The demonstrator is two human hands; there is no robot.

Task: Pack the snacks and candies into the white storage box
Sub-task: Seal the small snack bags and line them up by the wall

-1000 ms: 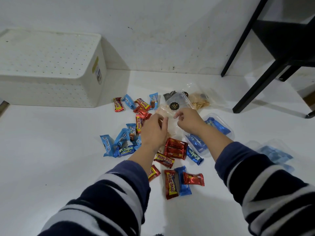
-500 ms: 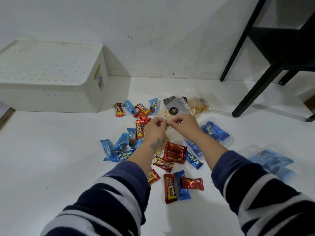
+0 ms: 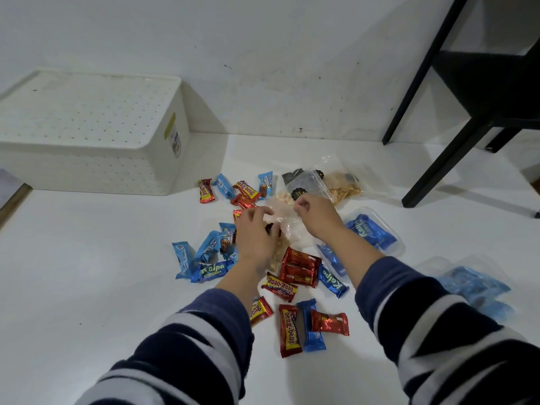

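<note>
Red and blue wrapped candies lie scattered on the white floor, among them a red pack [image 3: 300, 268] and a blue Kalpa bar [image 3: 211, 270]. My left hand [image 3: 254, 232] and my right hand [image 3: 317, 216] both pinch a clear plastic snack bag [image 3: 283, 217] with pale crackers inside, held just above the pile. The white storage box [image 3: 96, 133] stands at the back left with its perforated lid on, apart from the candies. More clear bags of snacks [image 3: 340, 185] lie just behind my hands.
A clear tub of blue Kalpa bars [image 3: 371, 232] sits right of my hands. A plastic bag of blue candies [image 3: 473, 285] lies at far right. Black furniture legs [image 3: 447, 153] stand at the back right. The wall runs behind everything.
My hands came together on the clear bag, then drew slightly apart along its top edge. The view has shifted a little, so the box sits lower in the frame.
</note>
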